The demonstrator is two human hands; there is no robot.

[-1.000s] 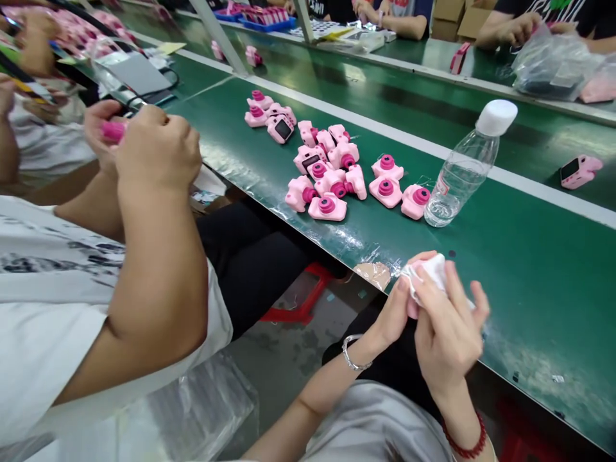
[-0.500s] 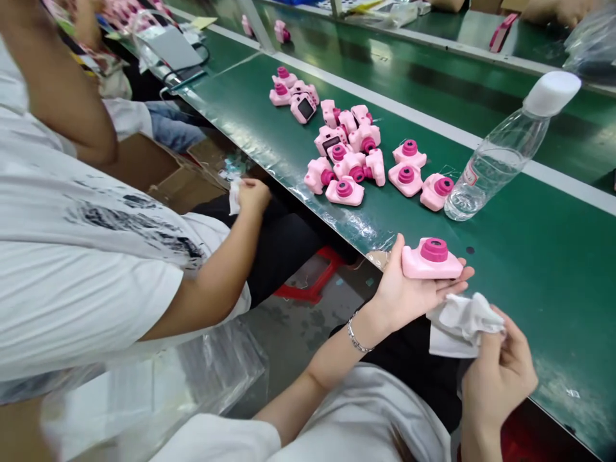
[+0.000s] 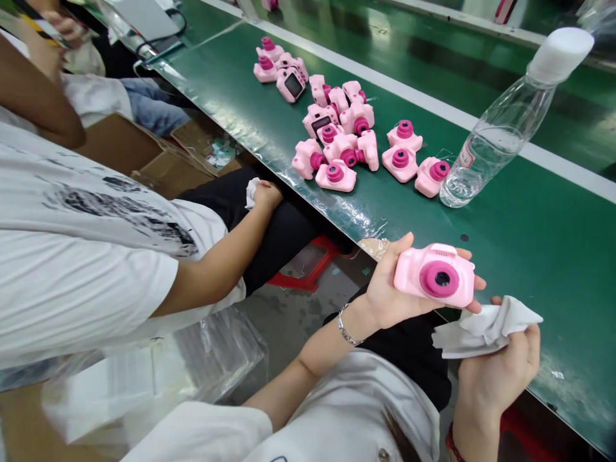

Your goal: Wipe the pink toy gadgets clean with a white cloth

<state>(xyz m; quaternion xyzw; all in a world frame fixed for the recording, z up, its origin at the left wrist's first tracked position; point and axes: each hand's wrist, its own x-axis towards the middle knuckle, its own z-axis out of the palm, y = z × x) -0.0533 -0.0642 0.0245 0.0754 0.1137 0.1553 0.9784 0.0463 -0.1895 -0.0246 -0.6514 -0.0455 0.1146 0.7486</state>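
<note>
A pink toy camera (image 3: 436, 277) with a darker pink lens ring rests in my left hand (image 3: 385, 295), its lens tilted up towards me. The thumb lies at the camera's left side, and fingertips show beyond its right edge. Just to the right, my right hand (image 3: 503, 371) pinches a crumpled white cloth (image 3: 486, 330) close below the camera. Several more pink toy cameras (image 3: 335, 176) lie in a loose group on the green worktable (image 3: 539, 256), some with lenses up and a few showing their screens.
A clear plastic bottle (image 3: 495, 135) with a white cap stands on the table beyond my hands. A co-worker in a white shirt (image 3: 96, 256) sits at left, a hand with white cloth on the lap. Cardboard boxes (image 3: 120, 147), a plastic-wrapped stack (image 3: 158, 378) and a red stool (image 3: 308, 269) are below table level.
The toy camera in my left hand has tipped so its lens faces me more. My right hand has shifted slightly with the cloth. The co-worker's hand has come down to the lap.
</note>
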